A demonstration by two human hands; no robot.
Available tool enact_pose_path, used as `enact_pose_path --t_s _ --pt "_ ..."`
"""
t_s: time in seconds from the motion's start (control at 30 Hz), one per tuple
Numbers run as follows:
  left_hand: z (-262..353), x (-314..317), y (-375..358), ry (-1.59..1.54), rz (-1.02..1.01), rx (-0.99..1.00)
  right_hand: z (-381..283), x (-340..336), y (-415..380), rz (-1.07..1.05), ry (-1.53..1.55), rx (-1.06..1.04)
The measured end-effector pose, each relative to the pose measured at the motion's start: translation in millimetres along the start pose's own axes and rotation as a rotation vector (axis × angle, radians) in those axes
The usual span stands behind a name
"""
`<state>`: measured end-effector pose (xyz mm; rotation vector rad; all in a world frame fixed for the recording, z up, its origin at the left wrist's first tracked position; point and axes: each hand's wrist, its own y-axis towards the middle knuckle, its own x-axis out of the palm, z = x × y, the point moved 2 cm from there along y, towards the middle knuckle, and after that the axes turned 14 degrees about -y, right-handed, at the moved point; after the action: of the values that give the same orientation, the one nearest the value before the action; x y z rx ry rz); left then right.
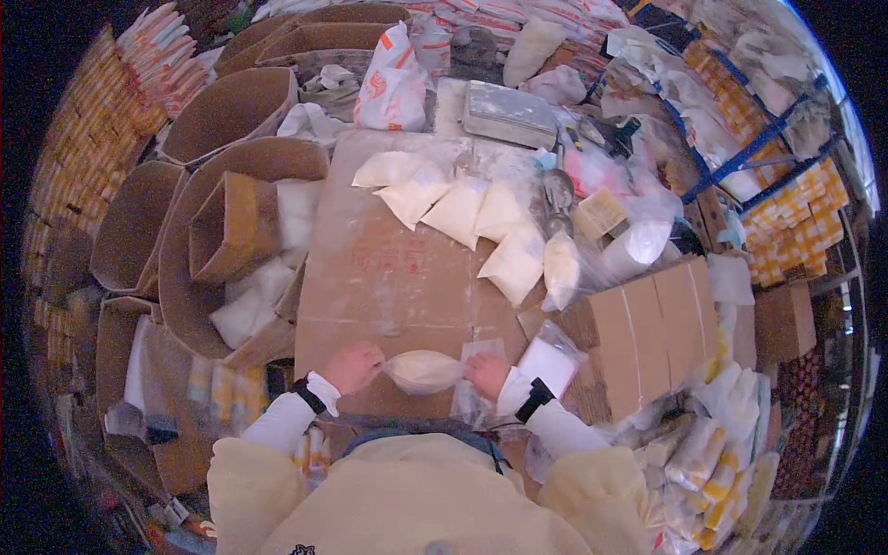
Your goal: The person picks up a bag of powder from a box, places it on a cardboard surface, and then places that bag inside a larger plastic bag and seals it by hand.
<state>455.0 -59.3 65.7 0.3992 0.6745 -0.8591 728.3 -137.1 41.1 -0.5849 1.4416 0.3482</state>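
both hands — left hand (353,366) and right hand (485,374) — grip the ends of a filled powder bag (424,370) on the cardboard worktop (388,268), likely mid-sealing — next, holding its mouth flat and closed.

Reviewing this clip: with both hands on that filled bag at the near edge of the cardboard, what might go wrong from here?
1. The filled bag is pinched between the left hand and right hand; a hard squeeze may burst it or spill powder.
2. It sits near the cardboard sheet's front edge and might slide off.
3. The empty bags under the right hand could be swept aside.
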Motion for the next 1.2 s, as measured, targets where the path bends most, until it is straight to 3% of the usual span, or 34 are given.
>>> enact_pose_path --t_s 0.13,0.43,0.53,0.63,0.83,1.2 --pt "31 -17 5 0.082 0.008 0.077 0 0 4 0.022 0.051 -0.008" --pt "7 9 -5 0.056 0.021 0.060 -6 -19 -4 0.175 0.061 0.081" --pt "6 9 -2 -0.149 0.058 -0.268 -9 -16 -7 0.231 0.050 0.115" --pt "21 1 1 -0.351 0.145 -0.377 -10 -10 -8 0.272 0.065 0.120" --pt "19 5 6 -0.184 0.030 -0.352 -13 -18 -8 0.308 0.082 0.141" --pt "5 27 7 -0.093 0.064 -0.111 -15 -9 -12 0.340 0.089 0.198"
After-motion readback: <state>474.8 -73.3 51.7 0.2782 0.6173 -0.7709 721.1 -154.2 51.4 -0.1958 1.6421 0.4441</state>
